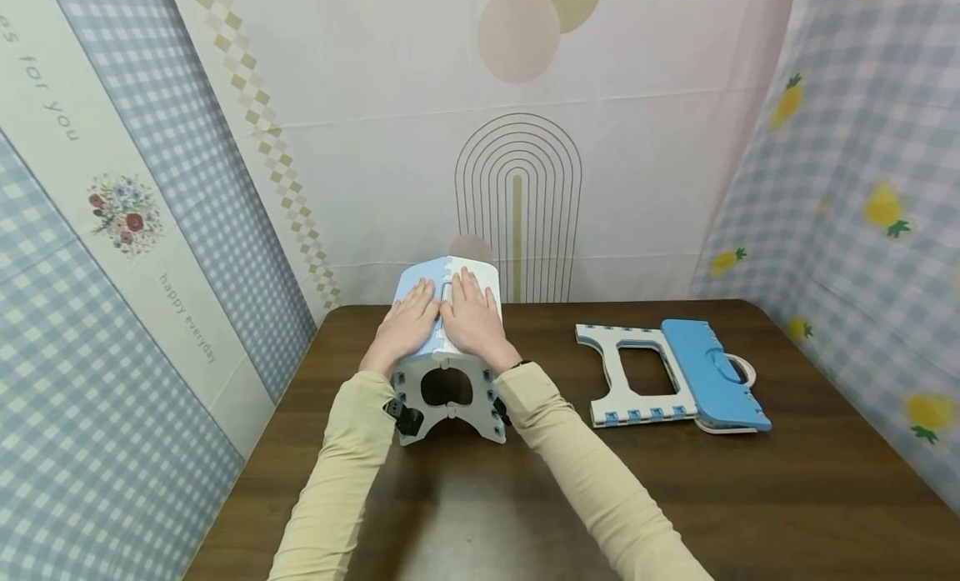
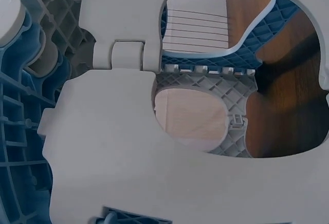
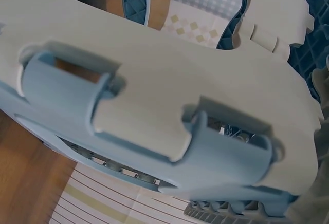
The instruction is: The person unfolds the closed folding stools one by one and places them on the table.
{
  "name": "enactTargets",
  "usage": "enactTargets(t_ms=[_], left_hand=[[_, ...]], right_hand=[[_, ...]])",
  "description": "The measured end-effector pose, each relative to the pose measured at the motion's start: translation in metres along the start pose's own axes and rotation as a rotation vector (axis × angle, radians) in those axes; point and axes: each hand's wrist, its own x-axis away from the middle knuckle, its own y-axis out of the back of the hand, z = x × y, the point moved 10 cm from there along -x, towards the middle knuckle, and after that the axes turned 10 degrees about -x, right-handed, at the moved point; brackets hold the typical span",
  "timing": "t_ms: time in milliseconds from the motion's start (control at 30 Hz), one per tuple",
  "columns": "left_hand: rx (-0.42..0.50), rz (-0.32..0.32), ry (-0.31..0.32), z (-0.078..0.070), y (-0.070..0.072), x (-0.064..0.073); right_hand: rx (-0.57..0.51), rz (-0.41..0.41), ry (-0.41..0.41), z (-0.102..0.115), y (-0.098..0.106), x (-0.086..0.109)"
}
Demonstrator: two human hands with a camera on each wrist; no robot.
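A blue-and-white folding step stool (image 1: 482,272) stands upright on the table, its two-part top raised along the middle seam. On the blue half lies my left hand (image 1: 407,321), fingers straight and together. My right hand (image 1: 472,316) rests flat on the white half, thumb near the seam. Neither hand grips anything. Below them, the white end panel (image 1: 483,385) with its round opening faces me. The left wrist view shows this panel (image 2: 103,136) close up; in the right wrist view, blue hinges (image 3: 234,157) join a white panel (image 3: 144,100). Fingers are outside both wrist views.
To the right, a second folding stool lies partly folded on the table, with a blue section (image 1: 708,373), a white frame section (image 1: 611,368) and a white handle (image 1: 746,369). Patterned cloths (image 1: 390,172) hang behind and beside the brown table (image 1: 480,514).
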Motion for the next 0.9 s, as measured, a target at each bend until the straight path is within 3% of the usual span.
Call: enactTargets(t_ms=[500, 667, 900], left_hand=[[-0.164, 0.069, -0.066, -0.002, -0.012, 0.013], [-0.194, 0.09, -0.081, 0.003, -0.013, 0.022], [-0.165, 0.079, -0.102, 0.006, -0.01, 0.033]], right_hand=[[0.118, 0.046, -0.095, -0.003, -0.018, 0.015], [0.142, 0.118, -0.109, 0.003, -0.028, 0.02], [0.159, 0.236, -0.123, 0.014, -0.033, 0.028]])
